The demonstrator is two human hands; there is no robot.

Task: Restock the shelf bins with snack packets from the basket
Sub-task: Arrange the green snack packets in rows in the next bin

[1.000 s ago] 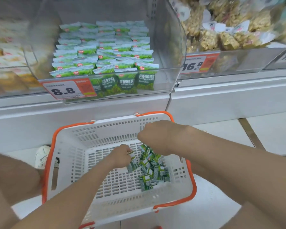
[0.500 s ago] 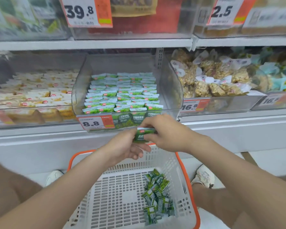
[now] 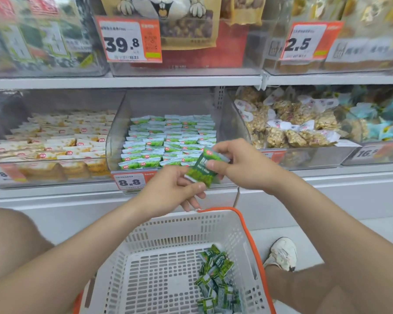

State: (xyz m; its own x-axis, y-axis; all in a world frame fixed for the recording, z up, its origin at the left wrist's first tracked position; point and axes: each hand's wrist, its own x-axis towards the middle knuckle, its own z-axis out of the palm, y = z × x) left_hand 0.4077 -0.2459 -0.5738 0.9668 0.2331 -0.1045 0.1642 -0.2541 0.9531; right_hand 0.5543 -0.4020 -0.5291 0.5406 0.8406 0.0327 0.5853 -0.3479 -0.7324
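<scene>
Green packet (image 3: 202, 169) higher before the bin (image 3: 116, 134)

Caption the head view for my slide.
Restocking: left hand and right hand hold a green snack packet before the matching shelf bin, over a basket of loose packets.

The basket (image 3: 179, 225) sits at bottom centre, with loose packets (image 3: 216, 284) heaped in its right side. Above it at mid-frame stands the shelf bin (image 3: 117, 132), rows of packets (image 3: 168, 141) inside.

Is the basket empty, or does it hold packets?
Not empty: a pile of green packets lies against the basket's right side; most of its visible floor is bare.
</scene>
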